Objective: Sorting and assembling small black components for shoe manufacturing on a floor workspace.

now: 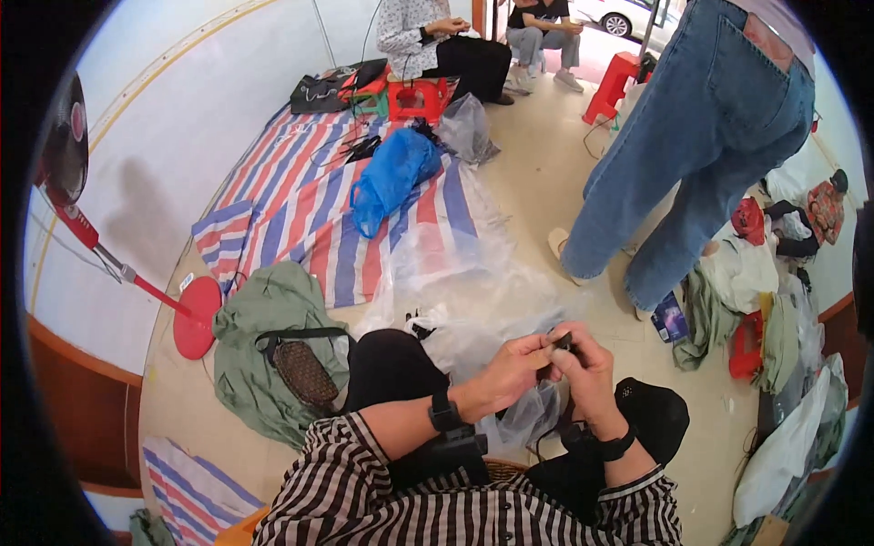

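Your left hand point(508, 373) and right hand point(590, 369) pinch a small dark piece point(565, 341) above clear plastic point(528, 420), the two-handed grip likely chosen to steady something so small.

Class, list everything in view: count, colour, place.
Small object: one, dark, held centrally
Clear plastic: count unclear, colourless, ahead
Cloth: one, green, left floor
Pouch: one, brown, on cloth
Striped sheet: two areas, red-white-blue, left
Plastic bag: one, blue, on sheet
Fan: one, red-black, left
Stools: at least two, red, beyond
Fabric pile: one, mixed, right
Other people: three, mixed clothing, ahead
Car: one, white, outside
Left grip: one, bare, centre
Right grip: one, bare, centre
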Motion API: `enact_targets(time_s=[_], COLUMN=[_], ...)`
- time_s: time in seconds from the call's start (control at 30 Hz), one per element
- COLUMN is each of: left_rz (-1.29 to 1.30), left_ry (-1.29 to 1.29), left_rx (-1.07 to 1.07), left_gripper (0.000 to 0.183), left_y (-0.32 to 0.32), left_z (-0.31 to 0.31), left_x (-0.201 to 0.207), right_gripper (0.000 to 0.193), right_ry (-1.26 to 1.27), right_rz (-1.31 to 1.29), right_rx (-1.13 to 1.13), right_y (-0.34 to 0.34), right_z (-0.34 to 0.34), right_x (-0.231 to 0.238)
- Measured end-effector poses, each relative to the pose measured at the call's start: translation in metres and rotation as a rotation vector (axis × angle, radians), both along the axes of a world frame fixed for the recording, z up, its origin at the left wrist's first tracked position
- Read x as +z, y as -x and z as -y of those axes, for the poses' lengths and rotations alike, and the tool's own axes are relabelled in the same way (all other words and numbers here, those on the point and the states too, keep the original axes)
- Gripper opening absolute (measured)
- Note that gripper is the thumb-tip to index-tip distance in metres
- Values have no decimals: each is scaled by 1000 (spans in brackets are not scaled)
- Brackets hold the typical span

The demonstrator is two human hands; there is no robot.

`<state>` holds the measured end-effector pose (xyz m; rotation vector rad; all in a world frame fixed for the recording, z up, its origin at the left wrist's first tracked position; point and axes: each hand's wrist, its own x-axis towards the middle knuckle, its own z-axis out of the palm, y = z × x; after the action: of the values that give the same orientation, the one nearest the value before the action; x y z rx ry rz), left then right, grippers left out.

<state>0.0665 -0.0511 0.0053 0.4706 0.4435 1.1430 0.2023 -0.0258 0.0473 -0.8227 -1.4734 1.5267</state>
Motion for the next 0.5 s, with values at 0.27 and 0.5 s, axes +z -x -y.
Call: enact_targets(time_s=[0.27,0.5], left_rz=[-185,-596], left_ry=[-120,-311], left_rx=[-65,119], left_gripper=[15,22], left_y=[1,16], left_z=[-15,-22], left_x=[5,7], right_gripper=[16,22], right_ry=[-369,-605], right_rz=[176,541], right_rx=[-135,-115], right_y=[-11,-19], right_z=[-10,-22], right_x=[-5,4])
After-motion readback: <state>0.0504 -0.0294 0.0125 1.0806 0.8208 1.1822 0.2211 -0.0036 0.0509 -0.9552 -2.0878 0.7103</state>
